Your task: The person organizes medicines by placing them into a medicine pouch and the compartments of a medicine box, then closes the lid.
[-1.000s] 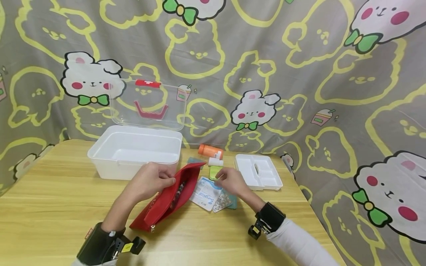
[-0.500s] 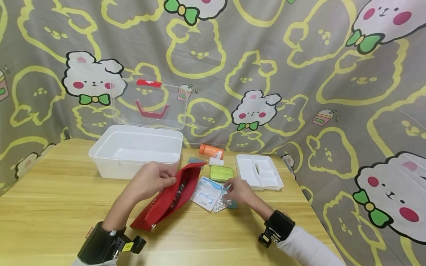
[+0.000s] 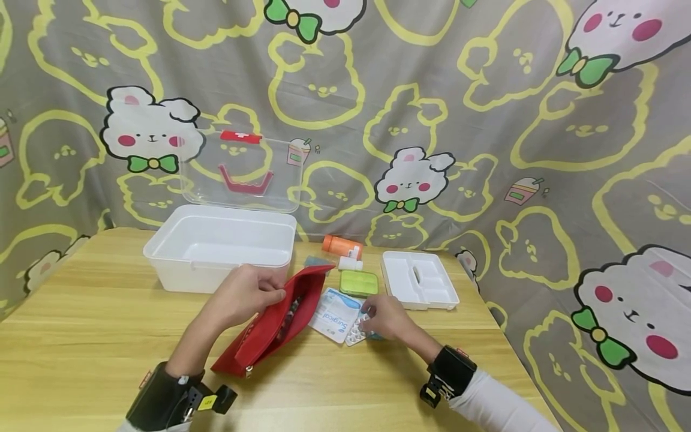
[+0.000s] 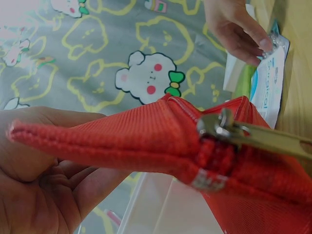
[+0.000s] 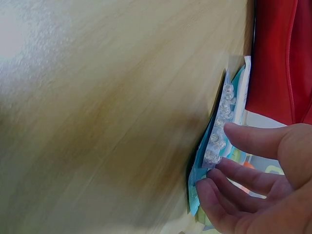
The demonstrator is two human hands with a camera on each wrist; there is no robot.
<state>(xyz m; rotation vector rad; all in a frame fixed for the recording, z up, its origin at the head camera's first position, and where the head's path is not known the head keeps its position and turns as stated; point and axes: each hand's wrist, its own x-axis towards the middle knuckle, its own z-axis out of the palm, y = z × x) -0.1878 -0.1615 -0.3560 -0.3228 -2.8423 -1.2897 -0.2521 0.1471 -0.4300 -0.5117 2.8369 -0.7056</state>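
My left hand (image 3: 245,297) pinches the upper edge of an unzipped red zip pouch (image 3: 308,312), holding it tilted with its mouth gaping; small things inside are too dark to tell. In the left wrist view, the pouch's zipper pull (image 4: 219,126) hangs close to the camera. My right hand (image 3: 385,318) is at a clear blister pack (image 3: 356,332) on the table. Its thumb (image 5: 243,134) and fingers lie along the pack's edge, spread apart. Under and beside the pack lie a teal packet (image 5: 194,192) and a white-and-blue packet marked "Surgical" (image 3: 336,315).
A white box (image 3: 210,276) with its clear lid (image 3: 237,168) raised stands back left. Beyond the packets are a green case (image 3: 358,283), a white roll (image 3: 349,263) and an orange bottle (image 3: 341,246). A white divided tray (image 3: 418,279) sits to the right on the wooden table (image 3: 324,396).
My right hand has left the green case and moved toward me, down to the blister pack. The left hand and red pouch have stayed in place.
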